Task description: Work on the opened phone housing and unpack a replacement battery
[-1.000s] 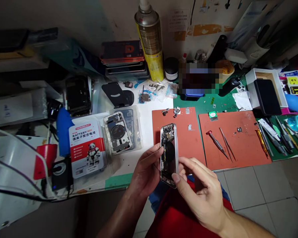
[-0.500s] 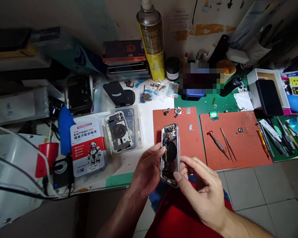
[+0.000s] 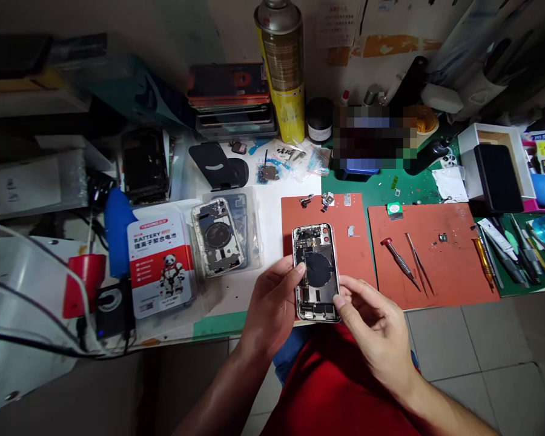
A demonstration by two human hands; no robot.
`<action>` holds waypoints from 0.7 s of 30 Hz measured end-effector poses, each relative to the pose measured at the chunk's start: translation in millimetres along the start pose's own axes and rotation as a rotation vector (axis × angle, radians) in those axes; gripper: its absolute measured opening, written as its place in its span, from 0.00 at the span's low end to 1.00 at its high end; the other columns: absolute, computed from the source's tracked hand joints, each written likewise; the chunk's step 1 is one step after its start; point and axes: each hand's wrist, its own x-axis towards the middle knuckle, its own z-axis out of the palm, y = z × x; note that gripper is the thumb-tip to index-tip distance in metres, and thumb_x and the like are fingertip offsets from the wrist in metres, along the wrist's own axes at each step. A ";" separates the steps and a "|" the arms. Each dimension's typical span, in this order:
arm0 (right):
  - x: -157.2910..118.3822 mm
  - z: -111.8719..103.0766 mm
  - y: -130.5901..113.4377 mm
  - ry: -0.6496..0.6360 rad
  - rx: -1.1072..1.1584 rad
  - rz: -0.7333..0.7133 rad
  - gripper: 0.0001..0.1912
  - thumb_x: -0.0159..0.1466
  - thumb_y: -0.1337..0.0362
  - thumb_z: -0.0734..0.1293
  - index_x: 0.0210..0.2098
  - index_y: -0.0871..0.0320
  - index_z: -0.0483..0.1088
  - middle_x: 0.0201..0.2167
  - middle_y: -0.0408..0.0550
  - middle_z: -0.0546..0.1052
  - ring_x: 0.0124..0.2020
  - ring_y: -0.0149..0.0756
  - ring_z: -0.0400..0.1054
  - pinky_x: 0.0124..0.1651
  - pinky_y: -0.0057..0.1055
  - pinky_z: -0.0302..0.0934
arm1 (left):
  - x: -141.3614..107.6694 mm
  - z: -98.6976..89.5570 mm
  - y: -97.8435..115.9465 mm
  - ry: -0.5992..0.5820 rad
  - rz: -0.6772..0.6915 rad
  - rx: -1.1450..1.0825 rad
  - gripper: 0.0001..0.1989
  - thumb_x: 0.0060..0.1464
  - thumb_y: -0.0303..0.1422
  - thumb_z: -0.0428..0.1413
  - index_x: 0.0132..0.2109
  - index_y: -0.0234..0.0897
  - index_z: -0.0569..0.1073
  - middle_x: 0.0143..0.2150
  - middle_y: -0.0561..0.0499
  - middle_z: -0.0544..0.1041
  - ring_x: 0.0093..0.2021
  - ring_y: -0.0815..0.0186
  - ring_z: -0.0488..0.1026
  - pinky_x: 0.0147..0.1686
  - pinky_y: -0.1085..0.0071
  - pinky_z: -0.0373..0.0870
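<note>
Between my two hands is an opened phone housing (image 3: pixel 318 297), its inside facing up, with a black round pad in the middle and small parts along its left side. My left hand (image 3: pixel 275 297) grips the left edge, thumb over the rim. At the lower right edge, my right hand (image 3: pixel 375 330) pinches the frame between thumb and fingers. Beyond the phone, small metal parts (image 3: pixel 327 201) lie on the left orange mat (image 3: pixel 293 218). On the right orange mat (image 3: pixel 454 272) are a screwdriver (image 3: pixel 400 264) and tweezers (image 3: pixel 419 265).
Left of my hands are a second phone housing (image 3: pixel 215 236) on a plastic case and a battery package (image 3: pixel 161 260). A yellow spray can (image 3: pixel 288 91) stands at the back. Farther right are a white box (image 3: pixel 497 136), a dark phone (image 3: pixel 499 178) and several hand tools (image 3: pixel 524 248).
The phone has turned from a steep tilt to face me more fully, its lower end slightly raised. Both hands still hold it. The view has shifted a little.
</note>
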 end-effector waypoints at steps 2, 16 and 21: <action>1.3 -1.9 6.2 -0.004 0.020 0.054 0.13 0.71 0.55 0.73 0.52 0.52 0.83 0.36 0.46 0.78 0.35 0.34 0.71 0.40 0.31 0.71 | -0.6 1.4 -0.6 0.024 0.030 0.026 0.09 0.61 0.36 0.68 0.45 0.36 0.85 0.40 0.47 0.86 0.41 0.59 0.83 0.43 0.65 0.80; 10.9 -7.6 10.0 -0.033 0.147 0.246 0.19 0.67 0.48 0.76 0.49 0.55 0.83 0.36 0.49 0.84 0.34 0.36 0.76 0.38 0.31 0.72 | -2.6 -0.3 -1.9 0.084 -0.030 0.251 0.13 0.62 0.43 0.65 0.44 0.38 0.82 0.33 0.52 0.82 0.32 0.64 0.77 0.32 0.71 0.71; 11.2 -14.8 14.1 -0.057 0.075 0.297 0.22 0.67 0.44 0.75 0.49 0.56 0.83 0.39 0.51 0.85 0.37 0.41 0.79 0.41 0.34 0.74 | -5.7 -5.4 -11.7 0.119 -0.046 0.426 0.19 0.61 0.48 0.65 0.46 0.37 0.82 0.33 0.49 0.84 0.33 0.60 0.80 0.32 0.69 0.74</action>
